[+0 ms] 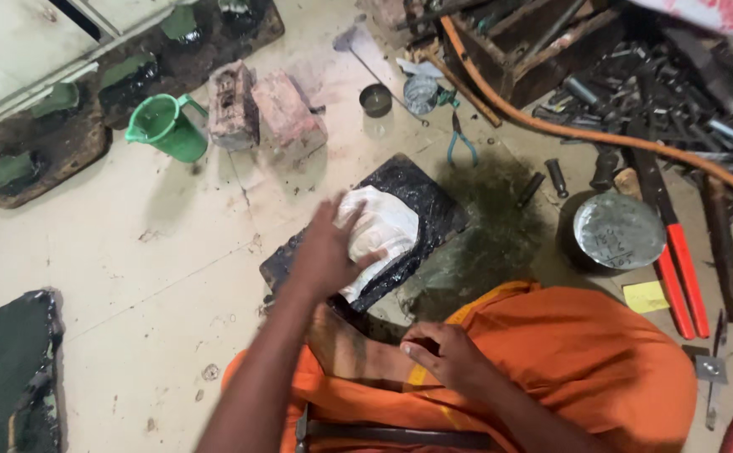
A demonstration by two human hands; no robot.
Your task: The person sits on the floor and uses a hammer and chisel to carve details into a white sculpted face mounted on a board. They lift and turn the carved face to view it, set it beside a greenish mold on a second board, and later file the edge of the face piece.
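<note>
A: You sit on the floor [173,252], and in front of your knee lies the dark wet slab [433,205]. Your left hand [328,252] presses the white cloth [379,231] on top of this slab; the grip is clenched around the bunched cloth.

B: And your right hand [446,356]?

A: It rests on the orange garment [584,361] over your leg, the fingers curled and holding nothing.

B: Which step is this, do you think?

A: I judge it is the wiping of the slab surface. The part beside the cloth shines wet. The next move calls for a flat, even pressure, and the slab must not slide.

B: Small things nearby?

A: The green jug [165,126], then the blue-handled pliers [460,143], both well apart from your hand.
</note>
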